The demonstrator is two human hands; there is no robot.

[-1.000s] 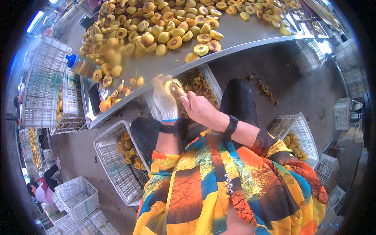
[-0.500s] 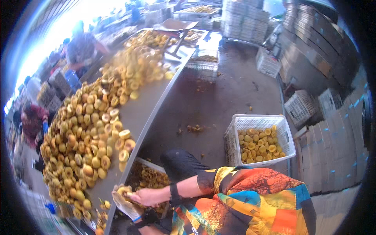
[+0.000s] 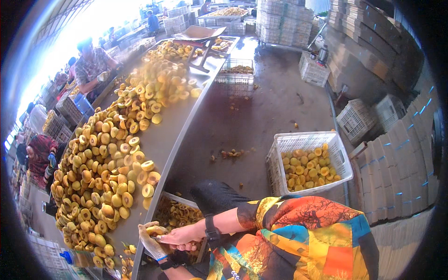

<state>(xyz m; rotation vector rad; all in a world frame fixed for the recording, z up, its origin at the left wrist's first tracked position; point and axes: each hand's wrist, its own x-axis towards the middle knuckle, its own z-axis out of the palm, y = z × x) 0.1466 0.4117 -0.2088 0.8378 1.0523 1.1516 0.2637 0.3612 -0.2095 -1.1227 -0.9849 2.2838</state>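
Observation:
My left hand, in a pale glove, is cupped around a yellow peach half at the table's near edge. My right hand, bare, is closed with its fingertips against that fruit. Whatever sits between the right fingers is hidden; a small tool cannot be made out clearly. To the left, a large heap of halved peaches covers much of the metal table. Below my hands, beside the table, a crate holds brownish fruit scraps.
A white plastic crate of peach halves stands on the floor at right. Flattened cardboard is stacked beyond it. A wooden stool stands on the table's far end, with another crate beside it. A co-worker is across the table.
My view has shifted slightly and become sharper. Both hands stay together at the table edge around the peach half, the right fingers slightly repositioned against it.

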